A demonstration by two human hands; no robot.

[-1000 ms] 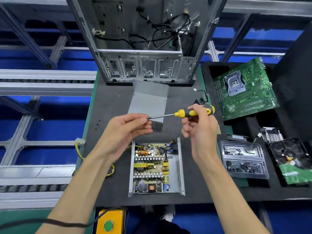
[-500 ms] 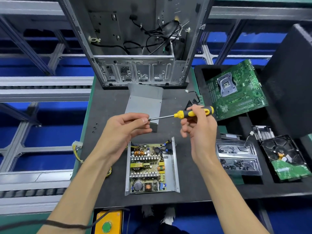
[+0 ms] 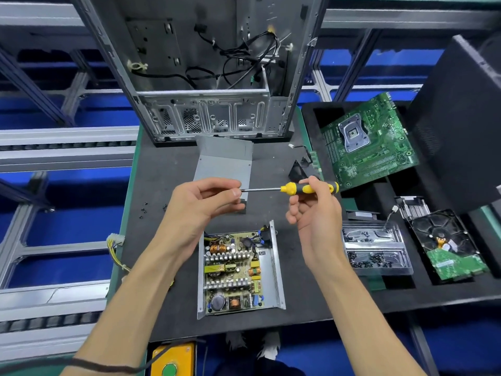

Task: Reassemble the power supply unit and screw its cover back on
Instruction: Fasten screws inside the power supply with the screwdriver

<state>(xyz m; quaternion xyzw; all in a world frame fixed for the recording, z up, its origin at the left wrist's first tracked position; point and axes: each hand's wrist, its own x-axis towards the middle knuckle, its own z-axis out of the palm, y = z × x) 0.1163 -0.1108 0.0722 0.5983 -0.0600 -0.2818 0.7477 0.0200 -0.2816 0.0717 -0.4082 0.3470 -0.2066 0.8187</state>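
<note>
A: The power supply unit [image 3: 240, 270] lies open on the dark mat [image 3: 168, 169], near its front edge, between the two forearms. Its circuit board faces up, with copper coils and finned heat sinks on show, and one metal side wall stands along its right.

B: And the cover?

A: The cover [image 3: 223, 165], a bent grey sheet, lies farther back on the mat, between the unit and the empty computer case [image 3: 211, 77]. It is apart from the unit, not on it.

B: What are the hands doing?

A: Both are raised above the mat. The right hand [image 3: 315, 213] grips the yellow-and-black handle of a screwdriver [image 3: 295, 188], held about level, shaft pointing left. The left hand [image 3: 202, 204] has its thumb and fingertips curled and pinched around the shaft's tip. Whether a screw sits between those fingers I cannot tell; it is too small and hidden.

B: Anything else nearby?

A: A few small dark screws [image 3: 143, 210] lie loose on the mat to the left. A bundle of yellow wires [image 3: 115, 246] with a white connector hangs over the mat's left edge. To the right, a clear plastic tray [image 3: 375, 249] holds more screws in two compartments. Beyond it, in black foam, rest a green motherboard [image 3: 368, 142] and a hard drive [image 3: 447, 245] with its green board showing. A yellow box with a green button [image 3: 170, 359] sits at the bottom edge.
</note>
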